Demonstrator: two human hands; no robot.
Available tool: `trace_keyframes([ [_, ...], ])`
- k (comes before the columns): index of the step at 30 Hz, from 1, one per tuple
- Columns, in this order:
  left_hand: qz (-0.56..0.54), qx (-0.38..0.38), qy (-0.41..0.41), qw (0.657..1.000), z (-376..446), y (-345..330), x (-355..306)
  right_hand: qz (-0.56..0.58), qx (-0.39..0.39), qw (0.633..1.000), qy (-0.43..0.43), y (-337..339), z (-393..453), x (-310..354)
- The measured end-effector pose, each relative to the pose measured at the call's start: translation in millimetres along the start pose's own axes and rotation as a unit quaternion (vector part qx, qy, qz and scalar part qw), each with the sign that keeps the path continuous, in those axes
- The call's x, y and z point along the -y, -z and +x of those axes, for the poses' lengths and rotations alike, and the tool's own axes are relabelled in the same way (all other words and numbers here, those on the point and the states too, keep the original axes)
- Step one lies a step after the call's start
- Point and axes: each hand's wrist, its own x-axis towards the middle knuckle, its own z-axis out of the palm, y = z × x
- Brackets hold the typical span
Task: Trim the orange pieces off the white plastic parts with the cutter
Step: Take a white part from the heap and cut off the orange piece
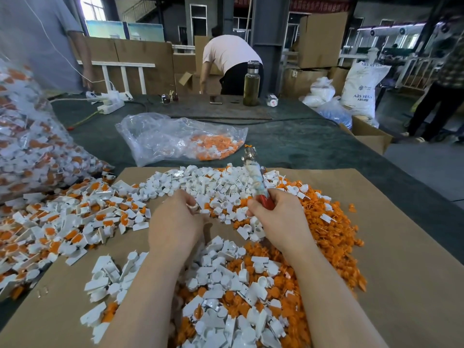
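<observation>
My right hand [278, 217] grips the red handles of the cutter [256, 177], whose taped body and metal jaws point up and away from me. My left hand [175, 217] pinches a small white plastic part [193, 206] at its fingertips, just left of the cutter hand. Both hands hover over a sheet of cardboard [391, 247]. To the left lies a heap of white parts with orange pieces attached [75, 222]. Trimmed white parts [200, 182] are piled ahead of my hands, and loose orange pieces [331, 234] spread to the right.
A large clear bag of untrimmed parts [30, 146] stands at the left. A flatter clear bag with orange pieces [180, 141] lies beyond the cardboard. A tall bottle [251, 84], sunglasses, a phone and a power strip sit at the table's far side. People stand behind the table.
</observation>
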Motion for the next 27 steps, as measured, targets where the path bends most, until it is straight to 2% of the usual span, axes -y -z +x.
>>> trace_keyframes([
  [3, 0.052, 0.038, 0.001, 0.998, 1, -3, 1, -0.001, -0.006, 1.0, -0.001, 1, 0, -1],
  [7, 0.098, 0.049, -0.021, 0.994, 0, -7, -3, -0.007, -0.006, 1.0, -0.002, 2, 1, -1],
  [13, 0.083, 0.049, -0.036, 0.995, -2, -7, -5, -0.015, -0.011, 1.0, 0.01, 0, 1, -1],
  [19, -0.122, 0.018, -0.005, 0.992, -7, -2, -13, -0.016, -0.024, 0.999, 0.025, 1, 0, 1],
  [27, -0.33, 0.045, 0.079, 0.94, -17, 3, -29, 0.033, -0.028, 0.998, 0.053, 0, -3, 4],
])
